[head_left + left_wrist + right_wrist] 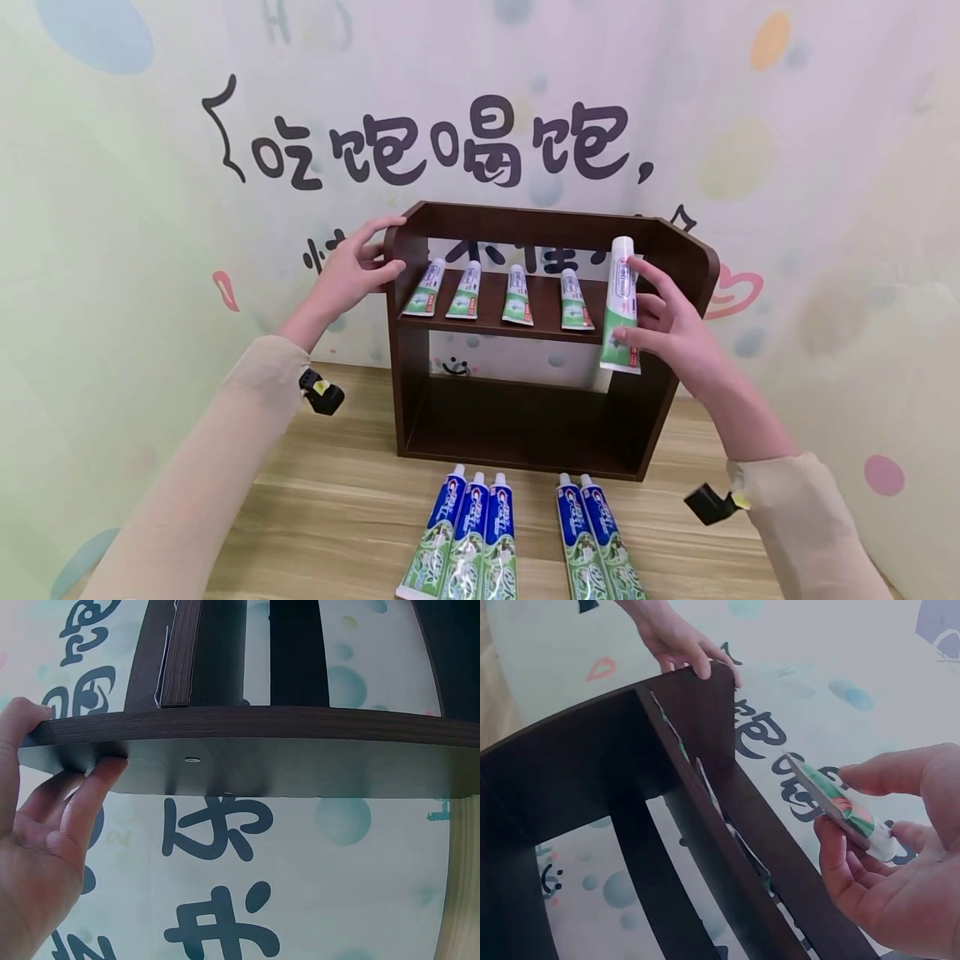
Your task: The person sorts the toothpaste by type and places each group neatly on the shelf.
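A dark brown two-tier shelf (517, 220) stands on the table against the patterned backdrop. My left hand (351, 268) grips the upper edge of its left side panel; in the left wrist view, the fingers of that hand (49, 840) lie on both faces of the board (262, 765). A green-and-white toothpaste tube (619, 287) is pinched in my right hand (678, 333), cap up, before the right end of the upper tier. The right wrist view shows the tube (838, 801) between thumb and fingers. Several similar tubes (517, 296) lean in a row along that tier.
Three blue-and-green toothpaste tubes (472, 533) lie side by side on the wooden table (315, 500), left of two more such tubes (592, 533). Below the row is the shelf's lower tier (517, 425). A backdrop (225, 208) with black lettering hangs close behind.
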Tool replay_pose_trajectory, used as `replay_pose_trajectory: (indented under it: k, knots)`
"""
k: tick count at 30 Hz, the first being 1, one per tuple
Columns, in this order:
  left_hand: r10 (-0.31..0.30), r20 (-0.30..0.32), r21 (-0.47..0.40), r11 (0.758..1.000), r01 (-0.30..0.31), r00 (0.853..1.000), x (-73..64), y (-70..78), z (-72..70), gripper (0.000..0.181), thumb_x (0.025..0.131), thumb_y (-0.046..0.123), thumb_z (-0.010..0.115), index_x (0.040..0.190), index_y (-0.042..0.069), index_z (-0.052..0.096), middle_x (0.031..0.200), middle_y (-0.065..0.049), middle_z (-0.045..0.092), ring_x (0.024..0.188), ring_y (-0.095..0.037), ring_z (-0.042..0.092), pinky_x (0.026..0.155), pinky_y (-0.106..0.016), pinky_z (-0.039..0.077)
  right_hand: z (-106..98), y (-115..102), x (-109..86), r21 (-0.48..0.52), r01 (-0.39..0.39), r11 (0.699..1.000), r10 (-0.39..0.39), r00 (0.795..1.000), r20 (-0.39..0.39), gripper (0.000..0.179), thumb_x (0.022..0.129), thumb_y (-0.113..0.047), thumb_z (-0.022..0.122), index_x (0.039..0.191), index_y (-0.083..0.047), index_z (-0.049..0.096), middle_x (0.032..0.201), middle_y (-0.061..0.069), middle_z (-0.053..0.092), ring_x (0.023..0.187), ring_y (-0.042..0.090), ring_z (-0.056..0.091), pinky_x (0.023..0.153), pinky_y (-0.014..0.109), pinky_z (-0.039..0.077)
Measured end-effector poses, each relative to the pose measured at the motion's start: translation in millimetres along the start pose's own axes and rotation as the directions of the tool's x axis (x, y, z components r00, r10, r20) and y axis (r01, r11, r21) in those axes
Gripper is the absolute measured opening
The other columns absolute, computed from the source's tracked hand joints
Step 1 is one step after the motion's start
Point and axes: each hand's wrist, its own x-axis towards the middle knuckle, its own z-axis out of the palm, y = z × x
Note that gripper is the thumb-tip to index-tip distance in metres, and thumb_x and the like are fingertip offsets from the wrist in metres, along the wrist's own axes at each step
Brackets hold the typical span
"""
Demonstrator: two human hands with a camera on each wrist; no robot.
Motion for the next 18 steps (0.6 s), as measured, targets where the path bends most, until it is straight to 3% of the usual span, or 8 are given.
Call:
replay_pose_trajectory:
  k: [9, 18]
  knots:
    - [-0.010, 0.003, 0.002, 1.000, 0.010, 1.000, -0.4, -0.7, 0.4, 0.057, 0.093, 0.019, 0.067, 0.143, 0.036, 0.047, 0.133, -0.016, 0.061, 0.104, -0.027, 0.068, 0.074, -0.028, 0.060, -11.1, 5.6, 23.5, 0.046, -0.054, 0.998, 0.052, 0.998, 0.044, 0.090, 0.094, -0.004, 0.060, 0.155, -0.048, 0.011, 0.160, 0.018, 0.020, 0.137, 0.040, 0.037, 0.083, 0.021, 0.056]
    - [-0.013, -0.005, 0.001, 1.000, 0.013, 1.000, -0.9, -0.1, 0.0, 0.058, 0.092, 0.018, 0.068, 0.143, 0.037, 0.047, 0.134, -0.016, 0.060, 0.107, -0.030, 0.067, 0.074, -0.029, 0.061, -19.5, 11.1, 36.5, 0.036, -0.050, 0.998, 0.047, 0.996, 0.079, 0.096, 0.091, 0.006, 0.057, 0.155, -0.048, 0.009, 0.160, 0.020, 0.016, 0.133, 0.038, 0.040, 0.083, 0.021, 0.056]
